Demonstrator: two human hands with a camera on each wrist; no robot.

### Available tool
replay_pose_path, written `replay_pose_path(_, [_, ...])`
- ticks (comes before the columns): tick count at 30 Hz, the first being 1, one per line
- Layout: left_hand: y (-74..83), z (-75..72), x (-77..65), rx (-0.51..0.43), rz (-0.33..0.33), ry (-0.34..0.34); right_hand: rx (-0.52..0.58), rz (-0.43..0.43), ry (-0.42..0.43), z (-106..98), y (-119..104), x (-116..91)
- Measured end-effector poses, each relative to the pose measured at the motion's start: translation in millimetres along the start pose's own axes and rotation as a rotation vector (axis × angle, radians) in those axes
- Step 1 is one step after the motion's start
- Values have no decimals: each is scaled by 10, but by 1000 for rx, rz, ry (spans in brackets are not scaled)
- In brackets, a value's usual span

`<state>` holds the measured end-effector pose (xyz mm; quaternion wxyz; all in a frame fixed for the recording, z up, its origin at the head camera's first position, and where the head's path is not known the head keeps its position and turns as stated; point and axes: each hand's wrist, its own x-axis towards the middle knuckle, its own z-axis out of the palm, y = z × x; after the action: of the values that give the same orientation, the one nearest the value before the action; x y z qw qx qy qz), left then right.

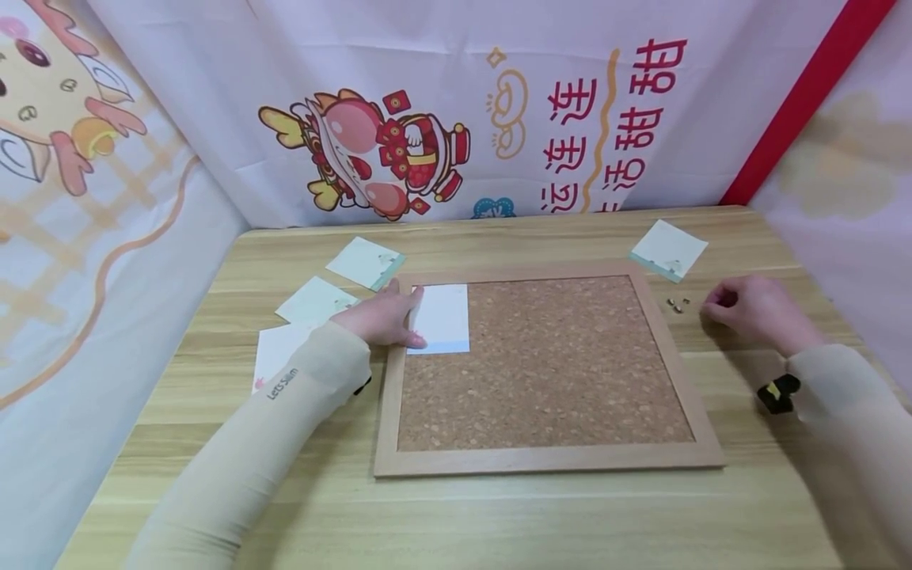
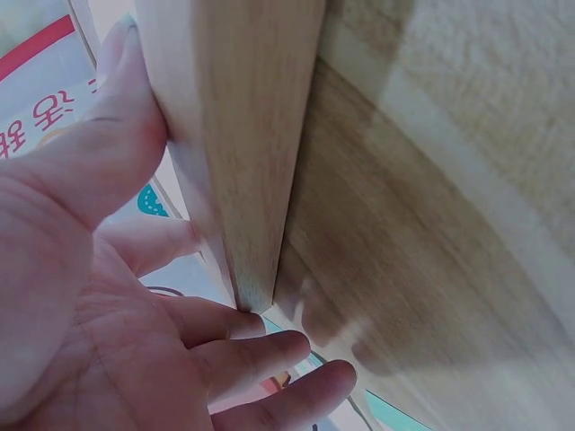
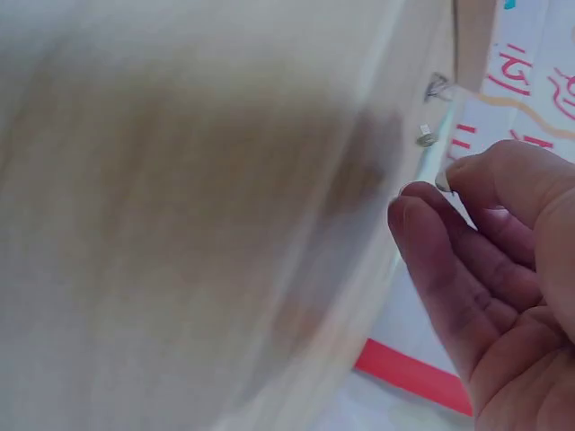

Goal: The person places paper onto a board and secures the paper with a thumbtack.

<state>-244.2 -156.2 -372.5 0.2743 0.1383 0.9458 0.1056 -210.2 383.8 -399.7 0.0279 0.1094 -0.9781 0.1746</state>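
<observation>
My left hand (image 1: 381, 317) rests on the left side of a wood-framed cork board (image 1: 556, 380), its thumb and a finger touching a white paper note (image 1: 445, 317) in the upper left corner. In the left wrist view, the thumb reaches over the wooden frame (image 2: 243, 135) and the other fingers (image 2: 278, 395) stretch out beside it. Right of the board, my right hand (image 1: 758, 313) hovers by several small gold-coloured pins (image 1: 675, 305). The right wrist view has its thumb and fingertips close together, nothing visible between them, near a pin (image 3: 427, 137).
More paper notes lie left of the board: one at the back (image 1: 366, 263), another nearer (image 1: 313, 299), and one partly under the left sleeve (image 1: 274, 352). A further note (image 1: 670, 249) lies at the back right. Printed cloth (image 1: 442, 47) hangs behind the wooden table (image 1: 499, 522).
</observation>
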Motion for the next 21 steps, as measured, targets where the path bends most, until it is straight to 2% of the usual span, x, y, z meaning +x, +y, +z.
replay_pose_path(4, [-6, 3, -3, 0, -2, -2, 5, -42, 85, -50, -155, -2])
replay_pose_path(9, [-10, 13, 3, 3, 8, -2, -39, -155, 200, -108, -515, -17])
replay_pose_path(13, [-6, 7, -3, -7, 18, -5, -59, -313, 324, -105, -834, -16])
replay_pose_path(16, [-4, 1, -11, -5, 21, -8, -50, -462, 398, -96, -1053, -5])
replay_pose_path(21, [-12, 8, -4, -1, 27, -7, 19, -655, 454, -63, -1405, -21])
